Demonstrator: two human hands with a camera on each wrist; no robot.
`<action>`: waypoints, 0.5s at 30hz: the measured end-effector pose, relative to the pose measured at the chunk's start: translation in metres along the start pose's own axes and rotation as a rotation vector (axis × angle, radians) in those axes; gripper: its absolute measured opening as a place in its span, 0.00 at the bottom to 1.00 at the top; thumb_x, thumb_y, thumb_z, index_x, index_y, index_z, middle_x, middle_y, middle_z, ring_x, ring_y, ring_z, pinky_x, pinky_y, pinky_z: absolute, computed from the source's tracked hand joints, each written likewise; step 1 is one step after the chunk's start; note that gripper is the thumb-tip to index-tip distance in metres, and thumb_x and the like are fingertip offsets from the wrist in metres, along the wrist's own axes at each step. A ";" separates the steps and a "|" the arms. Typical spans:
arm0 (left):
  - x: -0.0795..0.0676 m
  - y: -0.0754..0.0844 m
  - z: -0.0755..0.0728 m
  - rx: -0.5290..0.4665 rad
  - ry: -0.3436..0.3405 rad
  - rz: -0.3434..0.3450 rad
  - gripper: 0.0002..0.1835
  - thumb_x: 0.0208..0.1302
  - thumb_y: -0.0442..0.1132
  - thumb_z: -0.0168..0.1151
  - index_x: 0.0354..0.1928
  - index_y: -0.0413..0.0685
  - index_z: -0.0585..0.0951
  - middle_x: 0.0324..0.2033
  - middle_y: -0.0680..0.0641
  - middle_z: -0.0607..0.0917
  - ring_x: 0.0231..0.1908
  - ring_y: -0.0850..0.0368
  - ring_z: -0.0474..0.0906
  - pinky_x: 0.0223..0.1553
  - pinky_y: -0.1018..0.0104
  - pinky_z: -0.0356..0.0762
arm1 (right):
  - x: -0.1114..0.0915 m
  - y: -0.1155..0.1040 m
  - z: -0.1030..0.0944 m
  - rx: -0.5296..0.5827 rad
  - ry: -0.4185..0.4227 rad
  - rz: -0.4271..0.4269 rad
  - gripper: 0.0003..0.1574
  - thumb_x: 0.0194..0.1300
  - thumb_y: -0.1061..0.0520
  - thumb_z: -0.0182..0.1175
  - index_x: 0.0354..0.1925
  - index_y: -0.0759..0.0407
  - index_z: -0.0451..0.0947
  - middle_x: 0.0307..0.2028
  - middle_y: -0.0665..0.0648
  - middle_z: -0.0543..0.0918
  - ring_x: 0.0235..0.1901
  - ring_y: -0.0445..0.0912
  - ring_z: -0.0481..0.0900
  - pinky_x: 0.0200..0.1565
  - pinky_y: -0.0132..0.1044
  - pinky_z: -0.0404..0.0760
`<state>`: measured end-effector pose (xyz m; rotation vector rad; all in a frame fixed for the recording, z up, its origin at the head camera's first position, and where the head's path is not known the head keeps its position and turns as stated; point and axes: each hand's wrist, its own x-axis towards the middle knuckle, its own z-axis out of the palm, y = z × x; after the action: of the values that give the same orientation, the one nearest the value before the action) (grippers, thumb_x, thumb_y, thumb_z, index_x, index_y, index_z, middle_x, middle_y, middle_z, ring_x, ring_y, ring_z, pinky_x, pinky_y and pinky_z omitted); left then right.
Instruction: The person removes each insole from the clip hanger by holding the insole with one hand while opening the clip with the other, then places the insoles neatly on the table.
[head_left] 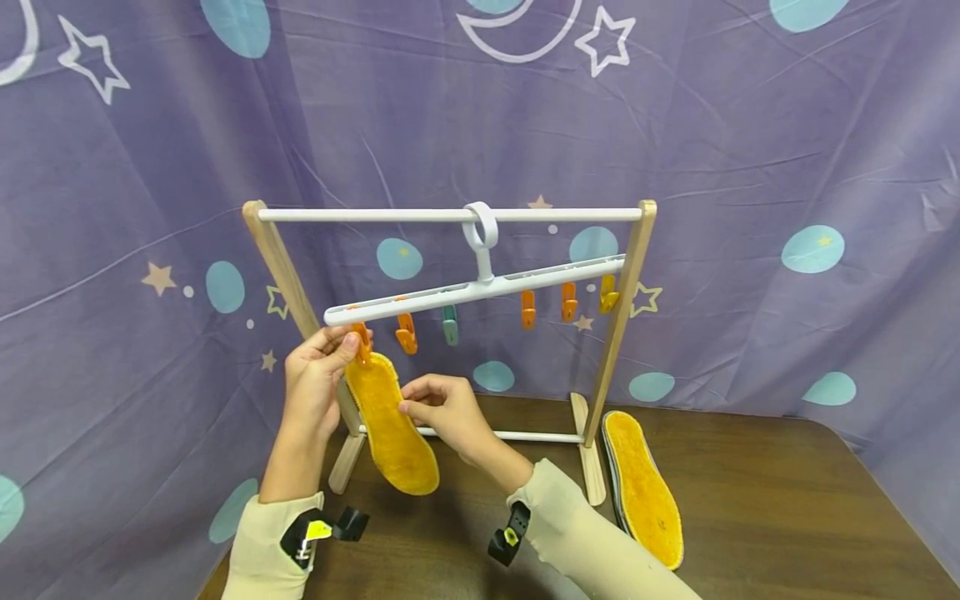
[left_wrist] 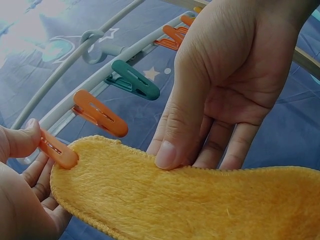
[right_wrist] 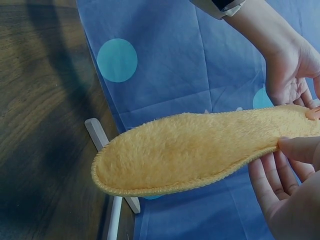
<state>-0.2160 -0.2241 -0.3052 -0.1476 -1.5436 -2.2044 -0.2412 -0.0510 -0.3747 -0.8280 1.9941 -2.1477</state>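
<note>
A fuzzy yellow insole hangs at a slant under the left end of a white clip hanger. My left hand pinches the orange clothespin at the insole's upper end, thumb on its front; the pin's tip overlaps the insole's edge. With thumb and fingers, my right hand pinches the insole's side edge around its middle, as the right wrist view also shows. Beside the pinched pin hang another orange clothespin and a green clothespin.
The hanger's ring hooks over the top bar of a wood-and-white rack. Two orange pins and a yellow clothespin hang on its right half. Another yellow insole lies on the brown table, right of the rack's foot. A purple curtain stands behind.
</note>
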 end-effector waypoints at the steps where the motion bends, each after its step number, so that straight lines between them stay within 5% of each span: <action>1: 0.000 0.000 0.000 0.001 0.000 0.002 0.11 0.70 0.29 0.61 0.34 0.49 0.87 0.30 0.54 0.91 0.37 0.61 0.89 0.40 0.74 0.80 | 0.000 0.000 0.000 0.000 0.000 0.000 0.10 0.63 0.69 0.68 0.42 0.75 0.83 0.40 0.75 0.86 0.29 0.37 0.81 0.39 0.37 0.89; 15: 0.000 0.000 0.001 0.017 0.060 -0.006 0.12 0.69 0.28 0.62 0.31 0.50 0.89 0.28 0.54 0.91 0.33 0.63 0.87 0.39 0.73 0.80 | 0.000 0.001 0.001 -0.010 0.002 0.002 0.09 0.63 0.69 0.68 0.42 0.75 0.83 0.39 0.75 0.86 0.28 0.37 0.81 0.38 0.38 0.89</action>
<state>-0.2168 -0.2229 -0.3049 -0.0709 -1.5317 -2.1793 -0.2411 -0.0516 -0.3759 -0.8259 2.0068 -2.1403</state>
